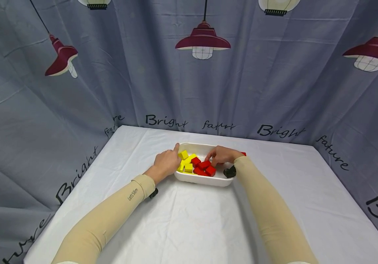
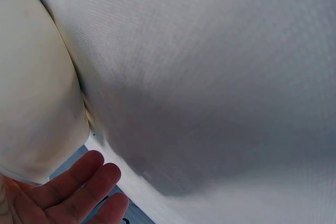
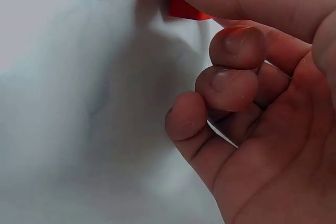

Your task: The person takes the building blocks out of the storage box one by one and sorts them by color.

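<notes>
Reaching into the white tray (image 1: 198,179), both hands hide several blocks.

White tray (image 1: 205,180) holding yellow blocks (image 1: 186,161) on its left side and red blocks (image 1: 203,168) on its right. White cloth covers the counter (image 1: 189,220). Both sleeves (image 1: 109,216) are beige, the left one with small grey lettering. Blue-grey curtain (image 1: 142,73) printed with maroon pendant lamps (image 1: 203,41) and black script words.
</notes>
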The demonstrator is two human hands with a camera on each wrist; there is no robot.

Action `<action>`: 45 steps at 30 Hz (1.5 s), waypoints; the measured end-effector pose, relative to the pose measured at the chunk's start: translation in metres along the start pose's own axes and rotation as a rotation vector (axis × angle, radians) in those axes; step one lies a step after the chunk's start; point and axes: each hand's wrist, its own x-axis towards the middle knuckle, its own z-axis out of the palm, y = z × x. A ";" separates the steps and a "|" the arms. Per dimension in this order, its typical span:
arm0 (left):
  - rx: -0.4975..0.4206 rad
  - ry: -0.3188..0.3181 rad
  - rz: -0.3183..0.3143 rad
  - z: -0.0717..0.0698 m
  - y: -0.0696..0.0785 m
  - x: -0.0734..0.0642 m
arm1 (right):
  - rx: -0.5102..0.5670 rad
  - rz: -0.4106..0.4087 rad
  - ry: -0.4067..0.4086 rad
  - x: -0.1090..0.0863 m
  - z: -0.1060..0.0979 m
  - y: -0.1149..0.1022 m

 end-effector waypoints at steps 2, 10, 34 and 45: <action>-0.002 0.000 0.000 0.000 0.000 0.000 | -0.017 -0.006 0.000 0.000 -0.001 0.000; 0.003 0.000 -0.005 0.001 0.000 0.001 | -0.081 -0.017 -0.002 -0.005 -0.006 -0.003; -0.026 0.005 -0.005 0.000 -0.003 0.000 | -0.183 -0.089 0.124 -0.036 -0.031 -0.009; -0.045 -0.004 -0.009 -0.001 -0.002 0.000 | -0.126 -0.058 0.263 -0.059 -0.049 0.009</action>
